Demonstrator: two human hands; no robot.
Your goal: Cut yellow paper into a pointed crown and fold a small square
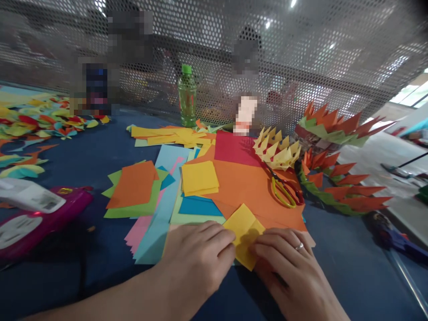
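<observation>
Between my hands is a square of yellow paper (245,232), turned corner-up, with crease lines across it. My left hand (207,254) grips its left corner, fingers curled and pressed together. At the right corner, my right hand (287,258), with a ring on one finger, pinches the paper. The sheet is held just over a large orange sheet (247,187). A small stack of yellow squares (199,177) lies beyond my left hand. Scissors (284,191) with yellow and red handles rest on the orange sheet. My thumbs are mostly hidden.
Orange and green squares (133,185) lie left of the blue strips (160,209). A magenta power strip (60,214) is at far left. Folded paper crowns (277,149) and a hot glue gun (397,238) are to the right. A green bottle (187,98) stands by the perforated metal screen (214,53).
</observation>
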